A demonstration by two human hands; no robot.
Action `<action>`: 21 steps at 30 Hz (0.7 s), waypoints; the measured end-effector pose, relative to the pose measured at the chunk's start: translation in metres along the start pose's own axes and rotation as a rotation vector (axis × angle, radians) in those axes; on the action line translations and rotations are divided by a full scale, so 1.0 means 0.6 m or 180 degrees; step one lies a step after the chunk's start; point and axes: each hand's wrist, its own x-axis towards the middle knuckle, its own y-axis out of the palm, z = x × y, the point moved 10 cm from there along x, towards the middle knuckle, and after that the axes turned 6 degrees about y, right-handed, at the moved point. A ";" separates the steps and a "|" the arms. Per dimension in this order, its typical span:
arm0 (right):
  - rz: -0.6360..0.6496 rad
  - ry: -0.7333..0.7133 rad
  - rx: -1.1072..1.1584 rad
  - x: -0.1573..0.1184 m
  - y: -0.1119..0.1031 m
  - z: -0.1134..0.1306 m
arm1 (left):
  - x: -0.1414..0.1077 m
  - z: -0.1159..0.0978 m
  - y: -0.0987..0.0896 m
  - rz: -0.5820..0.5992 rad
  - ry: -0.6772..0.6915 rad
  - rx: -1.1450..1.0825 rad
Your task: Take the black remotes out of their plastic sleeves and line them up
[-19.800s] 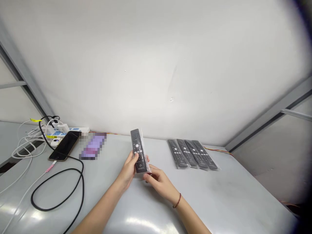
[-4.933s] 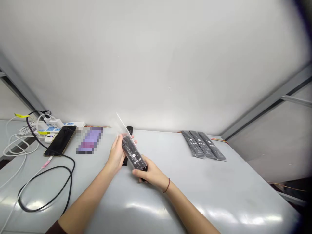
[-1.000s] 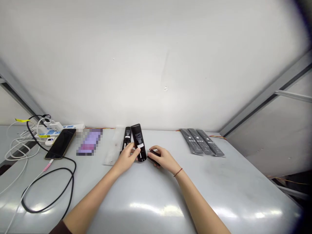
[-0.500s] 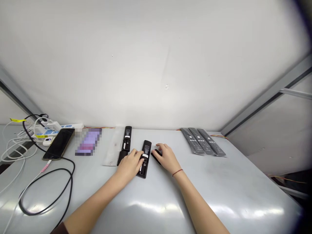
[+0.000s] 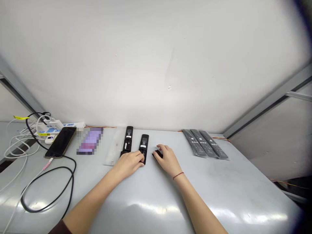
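Two black remote controls lie back up, side by side, in the middle of the table. The nearer remote control (image 5: pixel 144 141) has its lower end under my left hand (image 5: pixel 129 163), whose thumb and fingers close on it near the battery bay. Just left of it is the farther remote control (image 5: pixel 129 132), its battery bay uncovered and its lower end hidden by the same hand. My right hand (image 5: pixel 170 160), with a thin red cord at the wrist, grips a small black piece that looks like a battery cover (image 5: pixel 159 152), resting on the table.
Several bagged remotes (image 5: pixel 204 143) lie at the back right. A clear plastic sleeve (image 5: pixel 113 149) is beside the left remote. On the left are a dark phone (image 5: pixel 60 142), a blurred purple screen (image 5: pixel 91 140), a power strip (image 5: pixel 73 124) and looped cables (image 5: pixel 71 182).
My left hand has pushed the nearer remote control away from me and slightly left, level with the other one. My right hand keeps its hold on the black piece. The view has shifted slightly.
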 end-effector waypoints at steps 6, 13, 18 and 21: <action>-0.0073 -0.0286 -0.0075 -0.012 0.009 0.026 | 0.010 0.048 -0.015 -0.0326 -0.0343 0.0657; 0.0098 -0.0498 0.0061 -0.026 0.018 0.059 | 0.013 0.065 -0.022 -0.0512 -0.0595 0.0972; 0.0222 -0.0709 0.0214 -0.036 0.023 0.081 | 0.014 0.064 -0.018 -0.0514 -0.0646 0.0959; 0.0260 -0.0821 0.0272 -0.040 0.023 0.091 | 0.012 0.063 -0.018 -0.0534 -0.0670 0.0991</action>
